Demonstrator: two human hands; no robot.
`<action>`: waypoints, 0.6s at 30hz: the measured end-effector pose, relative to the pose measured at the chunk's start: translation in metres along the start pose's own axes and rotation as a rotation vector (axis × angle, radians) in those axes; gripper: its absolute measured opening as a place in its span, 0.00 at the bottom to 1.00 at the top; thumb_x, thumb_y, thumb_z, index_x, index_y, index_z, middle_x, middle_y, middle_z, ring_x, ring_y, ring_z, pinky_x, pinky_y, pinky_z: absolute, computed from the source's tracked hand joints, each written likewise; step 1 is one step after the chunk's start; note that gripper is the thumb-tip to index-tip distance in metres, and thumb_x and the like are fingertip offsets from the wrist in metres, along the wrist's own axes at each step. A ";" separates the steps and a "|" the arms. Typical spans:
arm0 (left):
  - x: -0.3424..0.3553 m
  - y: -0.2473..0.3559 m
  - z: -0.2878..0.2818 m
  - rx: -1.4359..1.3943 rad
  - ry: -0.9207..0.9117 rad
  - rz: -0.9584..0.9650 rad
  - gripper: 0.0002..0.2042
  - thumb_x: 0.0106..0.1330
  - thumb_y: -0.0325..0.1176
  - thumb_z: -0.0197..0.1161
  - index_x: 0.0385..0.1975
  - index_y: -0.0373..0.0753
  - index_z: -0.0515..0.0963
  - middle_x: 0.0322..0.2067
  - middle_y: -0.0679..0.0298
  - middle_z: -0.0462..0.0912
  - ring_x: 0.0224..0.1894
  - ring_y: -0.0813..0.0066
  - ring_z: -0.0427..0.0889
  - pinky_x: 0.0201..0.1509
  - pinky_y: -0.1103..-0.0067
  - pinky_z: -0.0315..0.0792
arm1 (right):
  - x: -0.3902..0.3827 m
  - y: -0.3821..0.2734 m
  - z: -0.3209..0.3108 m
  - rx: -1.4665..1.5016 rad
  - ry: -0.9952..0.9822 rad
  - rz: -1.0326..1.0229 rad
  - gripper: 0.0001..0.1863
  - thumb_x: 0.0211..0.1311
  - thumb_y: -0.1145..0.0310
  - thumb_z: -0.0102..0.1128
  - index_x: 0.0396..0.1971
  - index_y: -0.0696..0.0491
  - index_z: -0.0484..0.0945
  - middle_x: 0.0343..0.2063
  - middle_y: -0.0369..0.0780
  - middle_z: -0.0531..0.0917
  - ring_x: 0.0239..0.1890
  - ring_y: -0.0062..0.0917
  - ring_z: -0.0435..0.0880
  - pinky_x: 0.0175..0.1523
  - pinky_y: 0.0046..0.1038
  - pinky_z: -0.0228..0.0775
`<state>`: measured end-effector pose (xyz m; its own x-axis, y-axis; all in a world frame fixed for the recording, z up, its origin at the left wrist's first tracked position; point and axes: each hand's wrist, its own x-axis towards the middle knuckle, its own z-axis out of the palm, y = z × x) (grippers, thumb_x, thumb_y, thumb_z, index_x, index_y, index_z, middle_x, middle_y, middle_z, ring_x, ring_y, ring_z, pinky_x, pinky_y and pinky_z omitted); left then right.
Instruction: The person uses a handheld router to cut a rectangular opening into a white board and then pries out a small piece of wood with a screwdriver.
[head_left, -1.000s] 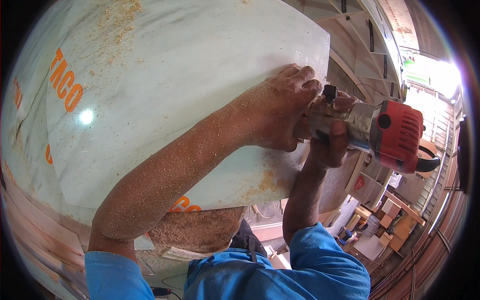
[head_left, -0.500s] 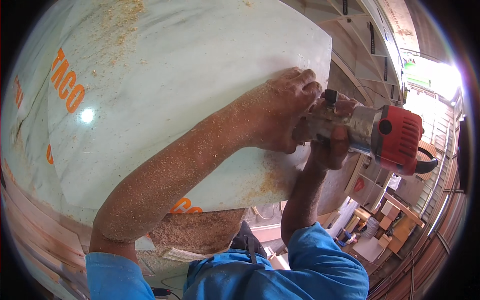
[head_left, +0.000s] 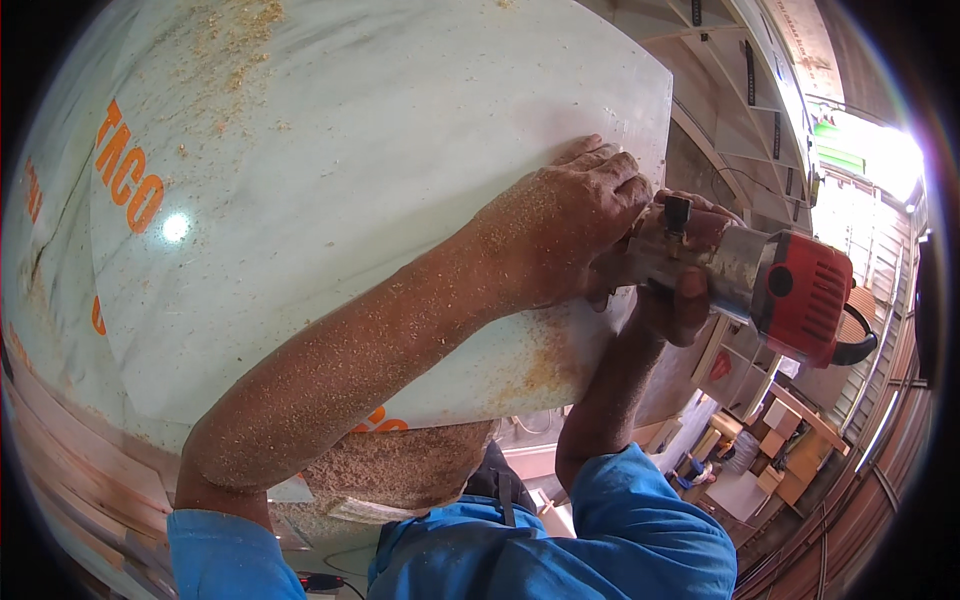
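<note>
A red and silver trim router [head_left: 800,295] lies on its side against the right edge of a pale, marble-patterned panel [head_left: 400,160]. My right hand [head_left: 685,305] is wrapped round its metal body from below, thumb on the near side. Bent over the panel's edge, my left hand [head_left: 585,215] has its fingers curled round the router's base end. A black knob [head_left: 677,212] stands out from the base. The bit and the contact with the edge are hidden by my hands. Sawdust covers my left forearm [head_left: 350,365].
Wood shavings [head_left: 235,60] lie scattered on the panel, with more dust near its front edge. Beneath that edge is a raw particleboard piece [head_left: 395,468]. White shelving [head_left: 745,80] stands beyond the right edge; boards and boxes [head_left: 780,440] lie at lower right.
The router and both hands have shifted slightly right and toward me along the panel's edge. Both hands keep their hold. The view has moved a little as well.
</note>
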<state>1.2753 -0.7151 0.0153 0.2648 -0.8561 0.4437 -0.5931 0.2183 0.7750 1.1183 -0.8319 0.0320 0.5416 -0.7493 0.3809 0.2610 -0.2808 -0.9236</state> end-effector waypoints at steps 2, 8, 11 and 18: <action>-0.005 0.000 0.000 0.018 0.006 -0.008 0.37 0.49 0.45 0.78 0.56 0.31 0.71 0.55 0.44 0.77 0.61 0.46 0.76 0.76 0.59 0.61 | 0.000 0.001 -0.002 -0.022 -0.078 0.018 0.43 0.54 0.55 0.67 0.64 0.65 0.61 0.56 0.56 0.73 0.61 0.46 0.74 0.69 0.47 0.62; -0.001 0.003 0.002 0.068 0.007 0.000 0.39 0.47 0.45 0.79 0.57 0.31 0.70 0.55 0.43 0.76 0.64 0.46 0.74 0.77 0.60 0.60 | 0.003 -0.001 -0.003 -0.074 -0.090 -0.021 0.43 0.54 0.53 0.66 0.63 0.65 0.63 0.56 0.58 0.74 0.61 0.47 0.74 0.69 0.48 0.62; -0.005 0.004 0.004 0.136 0.014 -0.004 0.39 0.48 0.45 0.79 0.57 0.30 0.70 0.56 0.43 0.76 0.65 0.45 0.73 0.77 0.61 0.60 | 0.004 0.005 -0.007 -0.063 -0.104 -0.047 0.41 0.53 0.52 0.66 0.60 0.65 0.65 0.53 0.58 0.76 0.58 0.46 0.77 0.67 0.45 0.65; -0.003 0.005 0.004 0.128 0.034 0.015 0.38 0.52 0.45 0.77 0.57 0.27 0.70 0.57 0.41 0.75 0.67 0.44 0.71 0.77 0.61 0.59 | 0.004 0.004 -0.006 -0.117 -0.040 -0.082 0.37 0.54 0.51 0.65 0.55 0.64 0.69 0.49 0.58 0.78 0.53 0.43 0.80 0.59 0.41 0.72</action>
<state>1.2684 -0.7138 0.0157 0.2796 -0.8366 0.4711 -0.6888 0.1671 0.7055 1.1169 -0.8394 0.0295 0.5542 -0.6971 0.4549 0.2122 -0.4101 -0.8870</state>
